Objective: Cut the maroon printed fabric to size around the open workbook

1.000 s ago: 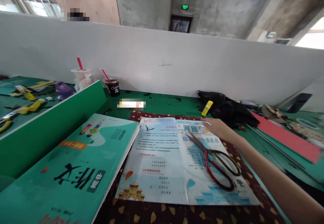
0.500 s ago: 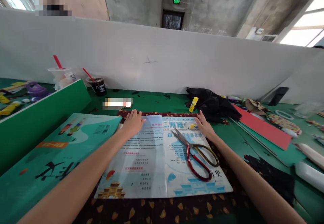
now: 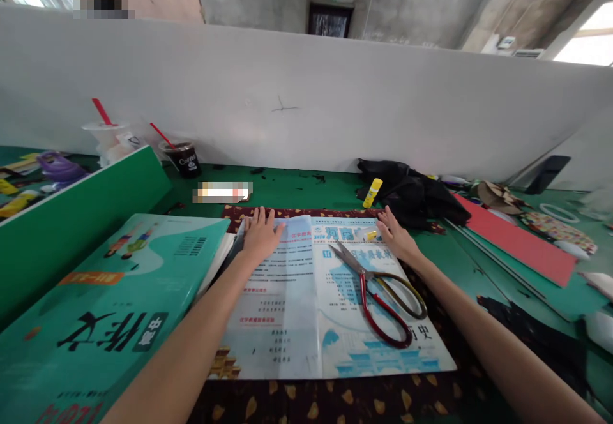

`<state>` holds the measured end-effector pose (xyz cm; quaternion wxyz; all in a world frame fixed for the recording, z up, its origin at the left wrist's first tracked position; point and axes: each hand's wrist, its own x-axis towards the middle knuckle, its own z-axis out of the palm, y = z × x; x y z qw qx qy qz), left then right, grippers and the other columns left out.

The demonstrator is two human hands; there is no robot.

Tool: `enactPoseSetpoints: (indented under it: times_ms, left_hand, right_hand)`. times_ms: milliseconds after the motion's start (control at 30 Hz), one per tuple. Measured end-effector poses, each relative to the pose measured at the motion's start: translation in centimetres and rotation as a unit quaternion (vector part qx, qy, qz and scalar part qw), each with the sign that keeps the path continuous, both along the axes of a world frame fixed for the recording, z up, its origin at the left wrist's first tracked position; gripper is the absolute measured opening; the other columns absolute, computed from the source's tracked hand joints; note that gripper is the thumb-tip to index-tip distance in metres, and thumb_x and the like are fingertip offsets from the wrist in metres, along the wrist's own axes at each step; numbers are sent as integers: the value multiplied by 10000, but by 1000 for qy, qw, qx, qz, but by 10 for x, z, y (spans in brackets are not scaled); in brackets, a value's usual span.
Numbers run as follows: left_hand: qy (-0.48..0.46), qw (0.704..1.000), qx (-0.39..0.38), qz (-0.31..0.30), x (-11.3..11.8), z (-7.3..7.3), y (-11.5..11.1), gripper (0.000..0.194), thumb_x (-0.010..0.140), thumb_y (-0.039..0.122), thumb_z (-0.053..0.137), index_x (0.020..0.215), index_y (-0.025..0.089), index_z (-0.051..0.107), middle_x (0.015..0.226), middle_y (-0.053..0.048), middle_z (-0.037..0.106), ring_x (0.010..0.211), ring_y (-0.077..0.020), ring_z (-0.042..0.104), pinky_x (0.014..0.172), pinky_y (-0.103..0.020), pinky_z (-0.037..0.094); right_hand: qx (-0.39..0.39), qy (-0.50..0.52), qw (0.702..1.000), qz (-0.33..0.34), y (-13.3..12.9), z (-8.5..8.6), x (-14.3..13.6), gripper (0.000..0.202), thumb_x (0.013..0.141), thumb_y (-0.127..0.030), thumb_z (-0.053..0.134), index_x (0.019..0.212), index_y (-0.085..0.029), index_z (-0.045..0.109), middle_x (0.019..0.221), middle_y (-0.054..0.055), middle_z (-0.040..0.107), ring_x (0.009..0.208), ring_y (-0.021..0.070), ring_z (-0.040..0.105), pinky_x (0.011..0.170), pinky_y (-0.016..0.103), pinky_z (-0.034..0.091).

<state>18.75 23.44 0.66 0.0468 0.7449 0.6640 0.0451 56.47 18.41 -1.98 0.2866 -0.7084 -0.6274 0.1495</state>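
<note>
A booklet (image 3: 299,354) lies spread open on a dark cloth with a leaf-like pattern (image 3: 287,401). My left hand (image 3: 262,235) rests palm down on its upper left part, fingers extended. At the upper right edge is my right hand (image 3: 396,235), fingers stretched out and holding nothing. Red-handled scissors (image 3: 368,276) lie on the right page, blades pointing up and left. Beside my right fingers sits a small clear and yellow piece (image 3: 370,235), perhaps a glue cap. Just beyond the cloth a yellow glue stick (image 3: 372,193) stands tilted.
A green book (image 3: 119,283) lies left of the booklet, beside a low green divider (image 3: 96,188). Drink cups (image 3: 184,159) stand by the white partition (image 3: 230,92). Black fabric (image 3: 412,191) and a red sheet (image 3: 517,239) lie at right. A blurred-out phone-like object (image 3: 223,192) is behind.
The view has shifted slightly, so the table items sit a little differently. My left forearm now covers the booklet's lower left corner. Both hands stay flat at the booklet's upper part.
</note>
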Motion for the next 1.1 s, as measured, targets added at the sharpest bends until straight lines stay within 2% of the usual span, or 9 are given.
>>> enactPoseSetpoints:
  times_ms: [100, 267, 400, 567, 700, 800, 900, 1100]
  left_hand:
    - [-4, 1000, 4, -1, 4, -3, 4, 714, 989, 527, 203, 1543, 82, 287, 1637, -194, 194, 1529, -322, 126, 1227, -541, 120]
    - [-9, 1000, 7, -7, 12, -5, 14, 729, 983, 534, 178, 1544, 79, 282, 1640, -175, 199, 1528, -331, 126, 1228, -547, 115]
    - [-12, 1000, 3, -14, 20, -5, 23, 726, 978, 532, 189, 1545, 89, 287, 1637, -160, 222, 1527, -334, 131, 1228, -551, 115]
    - [-20, 1000, -3, -21, 33, -6, 35, 748, 979, 555, 157, 1552, 86, 263, 1643, -159, 201, 1530, -338, 106, 1231, -553, 108]
    - [-24, 999, -7, -27, 43, -8, 47, 738, 982, 556, 171, 1554, 98, 262, 1643, -148, 207, 1531, -334, 95, 1232, -556, 96]
    - [-29, 999, -6, -31, 48, -8, 56, 727, 993, 561, 207, 1550, 98, 267, 1643, -165, 196, 1532, -323, 97, 1237, -537, 89]
    - [-35, 999, 0, -26, 50, -9, 67, 681, 1002, 567, 294, 1536, 144, 299, 1640, -167, 214, 1528, -318, 125, 1228, -563, 102]
    - [-41, 999, 26, -26, 54, -7, 86, 567, 966, 507, 516, 1446, 214, 438, 1586, -126, 339, 1461, -337, 297, 1184, -623, 206]
  right_hand:
    - [3, -6, 1000, 0, 4, -1, 5, 794, 951, -570, 308, 1593, -149, 109, 1491, 123, 506, 1433, 263, 378, 1194, 485, 279]
    - [-7, -10, 1000, -13, 13, -2, 17, 781, 953, -578, 341, 1597, -199, 117, 1476, 113, 523, 1395, 298, 437, 1163, 520, 322]
    - [-20, -15, 999, -20, 24, -3, 29, 810, 951, -600, 348, 1600, -180, 107, 1490, 118, 501, 1400, 314, 424, 1138, 533, 354]
    - [-29, -23, 999, -40, 36, -3, 43, 822, 937, -606, 363, 1603, -195, 113, 1462, 91, 529, 1300, 370, 536, 1087, 547, 405]
    - [-28, -29, 998, -51, 42, -3, 52, 825, 932, -604, 367, 1601, -178, 138, 1430, 86, 563, 1264, 373, 569, 1068, 526, 427]
    - [-28, -33, 997, -58, 48, -5, 56, 830, 928, -614, 370, 1601, -184, 145, 1404, 88, 589, 1230, 373, 597, 1048, 517, 447]
    - [-28, -36, 997, -60, 58, -8, 59, 831, 925, -621, 365, 1600, -183, 157, 1394, 97, 596, 1220, 387, 602, 1027, 531, 459]
    - [-22, -40, 997, -57, 80, -8, 60, 843, 926, -628, 344, 1597, -152, 158, 1405, 121, 582, 1212, 396, 605, 1010, 543, 465]
